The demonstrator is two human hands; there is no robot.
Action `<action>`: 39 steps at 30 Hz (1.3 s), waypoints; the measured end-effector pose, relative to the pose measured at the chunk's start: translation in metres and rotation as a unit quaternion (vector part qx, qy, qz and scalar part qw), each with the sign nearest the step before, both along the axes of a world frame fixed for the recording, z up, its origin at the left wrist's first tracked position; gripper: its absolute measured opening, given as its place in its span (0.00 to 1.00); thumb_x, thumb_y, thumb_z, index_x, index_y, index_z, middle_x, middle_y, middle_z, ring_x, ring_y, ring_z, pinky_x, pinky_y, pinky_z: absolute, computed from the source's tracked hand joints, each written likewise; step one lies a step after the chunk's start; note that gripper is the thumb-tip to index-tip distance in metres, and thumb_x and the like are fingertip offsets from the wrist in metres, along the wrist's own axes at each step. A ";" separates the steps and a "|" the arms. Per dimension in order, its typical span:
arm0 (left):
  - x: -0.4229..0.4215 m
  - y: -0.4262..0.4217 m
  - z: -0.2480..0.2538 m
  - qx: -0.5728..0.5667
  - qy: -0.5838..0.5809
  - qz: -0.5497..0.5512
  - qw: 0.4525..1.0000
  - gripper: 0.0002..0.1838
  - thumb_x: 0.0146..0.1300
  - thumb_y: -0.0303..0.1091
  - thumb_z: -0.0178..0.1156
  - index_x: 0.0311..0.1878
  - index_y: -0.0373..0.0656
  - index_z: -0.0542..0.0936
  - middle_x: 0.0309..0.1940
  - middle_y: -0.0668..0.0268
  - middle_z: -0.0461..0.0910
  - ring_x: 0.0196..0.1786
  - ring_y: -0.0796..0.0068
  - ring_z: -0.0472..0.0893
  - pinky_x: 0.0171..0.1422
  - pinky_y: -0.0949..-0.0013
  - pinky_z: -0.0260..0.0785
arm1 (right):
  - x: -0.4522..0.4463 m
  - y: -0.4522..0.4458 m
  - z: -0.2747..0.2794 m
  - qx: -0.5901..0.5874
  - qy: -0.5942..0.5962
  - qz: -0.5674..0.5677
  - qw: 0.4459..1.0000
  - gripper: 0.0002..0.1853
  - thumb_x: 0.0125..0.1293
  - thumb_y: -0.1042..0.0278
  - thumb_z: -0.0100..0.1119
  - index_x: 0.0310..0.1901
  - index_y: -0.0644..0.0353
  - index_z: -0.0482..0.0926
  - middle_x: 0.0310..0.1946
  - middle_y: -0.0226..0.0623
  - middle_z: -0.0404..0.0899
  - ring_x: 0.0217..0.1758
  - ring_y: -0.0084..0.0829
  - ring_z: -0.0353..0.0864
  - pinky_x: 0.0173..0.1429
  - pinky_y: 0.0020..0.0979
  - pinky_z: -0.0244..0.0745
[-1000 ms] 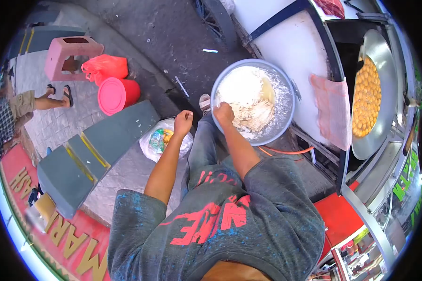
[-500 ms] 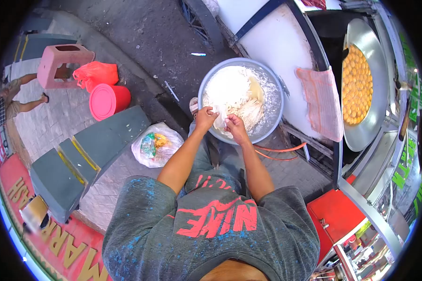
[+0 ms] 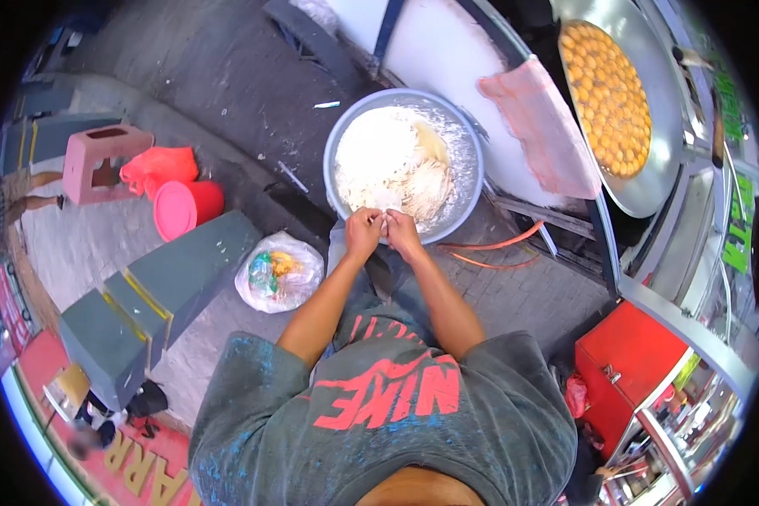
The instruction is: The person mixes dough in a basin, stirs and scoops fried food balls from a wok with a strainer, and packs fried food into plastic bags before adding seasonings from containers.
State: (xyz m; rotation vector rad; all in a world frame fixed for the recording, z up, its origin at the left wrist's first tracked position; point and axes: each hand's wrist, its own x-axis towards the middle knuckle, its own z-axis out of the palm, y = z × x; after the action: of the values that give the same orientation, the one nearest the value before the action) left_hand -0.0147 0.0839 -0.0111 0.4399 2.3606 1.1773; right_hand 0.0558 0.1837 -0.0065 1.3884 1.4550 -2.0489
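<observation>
Both hands close together at the basin's near edge!
Big grey-blue basin point(image 3: 467, 190) here, white powder point(image 3: 378, 145) heaped beside a beige, crumbly mixture point(image 3: 427, 187) inside; left hand point(image 3: 363, 233) and right hand point(image 3: 402, 232), fingers pinched narrow, meet over the near rim, gripping a small whitish, filmy piece point(image 3: 388, 201) between them.
</observation>
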 end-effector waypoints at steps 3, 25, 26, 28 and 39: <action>0.014 0.002 0.013 0.028 0.000 -0.022 0.999 0.07 0.54 0.30 0.67 0.33 0.37 0.84 0.25 0.60 0.82 0.24 0.75 0.76 0.31 0.69 0.68 | -0.002 0.006 -0.047 -0.123 0.019 -0.321 0.939 0.13 0.73 0.66 0.46 0.45 0.68 0.75 0.26 0.35 0.74 0.27 0.27 0.75 0.32 0.27 0.74; 0.035 0.046 0.019 0.050 -0.034 -0.178 0.982 0.02 0.52 0.27 0.64 0.29 0.39 0.82 0.30 0.57 0.80 0.38 0.55 0.80 0.45 0.58 0.71 | 0.001 0.053 -0.044 -0.252 0.111 -0.397 0.876 0.54 0.60 0.21 0.38 0.75 0.54 0.40 0.73 0.46 0.47 0.69 0.52 0.59 0.63 0.59 0.62; 0.037 0.046 0.018 0.062 -0.039 -0.181 0.981 0.02 0.53 0.26 0.63 0.30 0.39 0.82 0.30 0.57 0.81 0.38 0.56 0.80 0.45 0.58 0.71 | -0.001 0.055 -0.048 -0.246 0.075 -0.391 0.884 0.54 0.60 0.21 0.39 0.75 0.55 0.40 0.74 0.44 0.46 0.69 0.52 0.59 0.63 0.60 0.63; 0.039 0.045 0.018 0.086 -0.049 -0.187 0.977 0.02 0.53 0.26 0.63 0.30 0.40 0.82 0.30 0.58 0.81 0.38 0.56 0.80 0.45 0.58 0.71 | -0.008 0.061 -0.058 -0.234 0.003 -0.379 0.895 0.55 0.60 0.21 0.41 0.75 0.57 0.40 0.75 0.40 0.44 0.69 0.53 0.59 0.61 0.60 0.63; -0.060 -0.024 -0.071 -0.108 0.167 0.094 0.976 0.27 0.55 0.27 0.65 0.59 0.39 0.73 0.45 0.53 0.76 0.43 0.55 0.78 0.49 0.60 0.72 | -0.095 0.110 -0.182 0.502 0.036 0.322 0.802 0.22 0.64 0.61 0.51 0.59 0.54 0.74 0.64 0.46 0.68 0.64 0.42 0.68 0.67 0.40 0.65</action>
State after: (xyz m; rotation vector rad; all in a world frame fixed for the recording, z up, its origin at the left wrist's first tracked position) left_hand -0.0746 0.0600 -0.0822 0.3681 2.8391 0.9701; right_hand -0.0396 0.2937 -0.1884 0.7926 2.7458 -0.8655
